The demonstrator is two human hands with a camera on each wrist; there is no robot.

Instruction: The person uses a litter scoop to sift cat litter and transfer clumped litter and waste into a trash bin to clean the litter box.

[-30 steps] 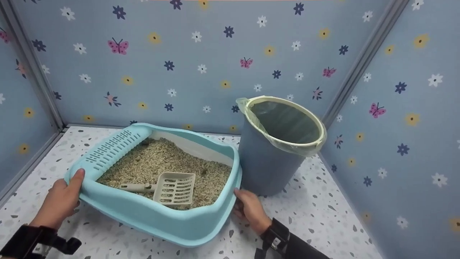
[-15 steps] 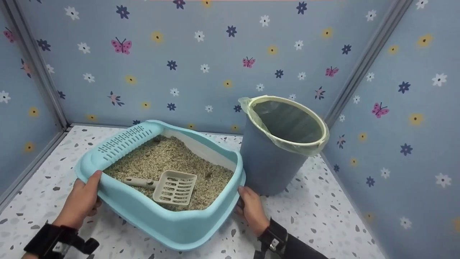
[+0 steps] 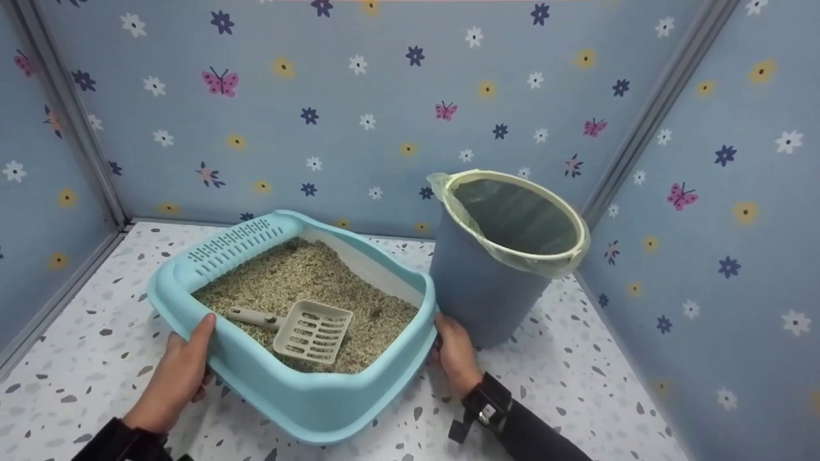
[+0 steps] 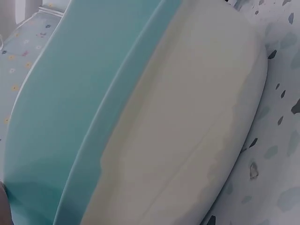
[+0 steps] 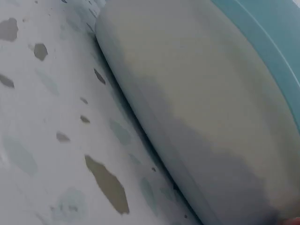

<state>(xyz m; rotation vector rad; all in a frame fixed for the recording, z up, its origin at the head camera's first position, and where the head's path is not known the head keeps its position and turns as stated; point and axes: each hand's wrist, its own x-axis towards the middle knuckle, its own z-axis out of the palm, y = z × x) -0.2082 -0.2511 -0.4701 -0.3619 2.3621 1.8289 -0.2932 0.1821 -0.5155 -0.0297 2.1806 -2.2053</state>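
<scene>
A turquoise cat litter box (image 3: pixel 317 410) sits turned at an angle on the speckled surface, its white lower wall showing in both wrist views. Sand-coloured litter (image 3: pixel 282 275) fills it, with a beige slotted litter scoop (image 3: pixel 312 333) lying on top, handle to the left. My left hand (image 3: pixel 176 378) grips the box's rim at the front left, thumb on top, fingers tucked below. At the right side, my right hand (image 3: pixel 456 355) holds the rim's outer edge; its fingers are partly hidden under it. Only slivers of either hand show in the wrist views.
Close beside the box's right side stands a grey-blue trash bin (image 3: pixel 487 288) with a cream rim and a clear liner. Flower-patterned panels (image 3: pixel 359 96) close off the back and both sides. White speckled surface (image 3: pixel 564 371) extends at the right.
The litter box has turned clockwise, its left end swinging away from me. My left hand has come rightward with the rim, and my right hand has shifted slightly away. The scoop turned along.
</scene>
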